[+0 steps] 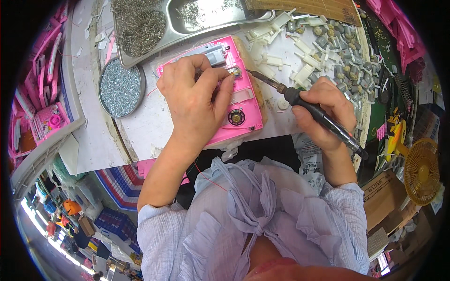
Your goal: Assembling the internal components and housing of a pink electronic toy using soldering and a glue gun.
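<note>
In front of me lies a pink plastic toy casing (257,105) with its inside up, resting on a pale block. A grey plastic part (213,55) and a small round black speaker (236,117) sit in it. My left hand (194,91) is bent over the casing, thumb and fingers closed beside a small metallic part (236,72). What they pinch is hidden. My right hand (328,112) grips the black handle of a soldering iron (311,107). Its thin tip points left, close to that part; contact cannot be made out.
A round dish of small screws (121,89) stands left. Behind it is a metal tray (187,25) with small springs. White plastic pieces and small grey motors (344,68) are heaped at the right. Pink parts (47,112) fill a bin far left; a yellow fan (422,171) stands right.
</note>
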### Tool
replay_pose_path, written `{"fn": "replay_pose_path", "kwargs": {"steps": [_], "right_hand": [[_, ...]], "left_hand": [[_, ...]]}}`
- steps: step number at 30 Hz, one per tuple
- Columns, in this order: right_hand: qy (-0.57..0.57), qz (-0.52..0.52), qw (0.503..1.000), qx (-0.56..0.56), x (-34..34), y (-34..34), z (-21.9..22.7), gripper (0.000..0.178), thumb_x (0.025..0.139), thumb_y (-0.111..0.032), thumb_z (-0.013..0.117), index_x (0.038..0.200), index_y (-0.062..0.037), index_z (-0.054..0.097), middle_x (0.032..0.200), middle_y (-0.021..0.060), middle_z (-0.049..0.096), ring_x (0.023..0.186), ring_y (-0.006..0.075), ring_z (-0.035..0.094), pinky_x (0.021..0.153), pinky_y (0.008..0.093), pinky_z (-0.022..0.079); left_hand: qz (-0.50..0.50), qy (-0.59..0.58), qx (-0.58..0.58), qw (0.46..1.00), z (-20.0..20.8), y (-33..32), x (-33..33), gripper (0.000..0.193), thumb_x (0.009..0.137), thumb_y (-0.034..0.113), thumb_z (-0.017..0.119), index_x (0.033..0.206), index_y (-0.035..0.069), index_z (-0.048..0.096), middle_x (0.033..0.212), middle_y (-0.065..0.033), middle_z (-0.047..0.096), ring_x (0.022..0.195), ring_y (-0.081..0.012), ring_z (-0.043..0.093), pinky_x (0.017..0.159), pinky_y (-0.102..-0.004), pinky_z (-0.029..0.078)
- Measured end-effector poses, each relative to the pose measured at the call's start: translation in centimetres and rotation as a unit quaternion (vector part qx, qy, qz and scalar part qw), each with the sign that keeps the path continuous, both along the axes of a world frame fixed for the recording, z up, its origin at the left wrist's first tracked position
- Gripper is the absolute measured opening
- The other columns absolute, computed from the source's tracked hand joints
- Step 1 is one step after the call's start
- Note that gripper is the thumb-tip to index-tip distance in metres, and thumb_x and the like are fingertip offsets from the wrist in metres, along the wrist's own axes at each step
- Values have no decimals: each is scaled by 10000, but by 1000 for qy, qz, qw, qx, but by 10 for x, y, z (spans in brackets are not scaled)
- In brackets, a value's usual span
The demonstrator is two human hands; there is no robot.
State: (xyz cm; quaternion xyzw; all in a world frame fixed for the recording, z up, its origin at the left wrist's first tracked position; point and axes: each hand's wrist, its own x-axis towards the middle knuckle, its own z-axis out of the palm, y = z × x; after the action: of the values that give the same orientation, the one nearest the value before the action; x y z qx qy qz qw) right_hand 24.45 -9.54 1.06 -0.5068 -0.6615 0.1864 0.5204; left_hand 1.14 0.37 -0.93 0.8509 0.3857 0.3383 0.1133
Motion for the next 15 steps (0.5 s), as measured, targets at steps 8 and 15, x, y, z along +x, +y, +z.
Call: {"fn": "replay_pose_path", "kwargs": {"steps": [8,15], "right_hand": [[8,0,1000,-16,-4,5,-1,297,733,-48,870,965,-23,686,665,60,589,558,175,528,512,299,378],[13,0,1000,-17,-5,8,-3,290,741,-62,872,959,-22,686,666,60,592,560,179,538,514,296,387]], "left_hand": [[7,45,-5,999,8,1,5,118,742,161,778,831,147,700,919,-16,535,874,-248,492,781,-417,315],[16,52,-5,999,7,1,7,130,732,159,782,828,147,696,918,-16,523,875,-249,488,782,-419,314]]}}
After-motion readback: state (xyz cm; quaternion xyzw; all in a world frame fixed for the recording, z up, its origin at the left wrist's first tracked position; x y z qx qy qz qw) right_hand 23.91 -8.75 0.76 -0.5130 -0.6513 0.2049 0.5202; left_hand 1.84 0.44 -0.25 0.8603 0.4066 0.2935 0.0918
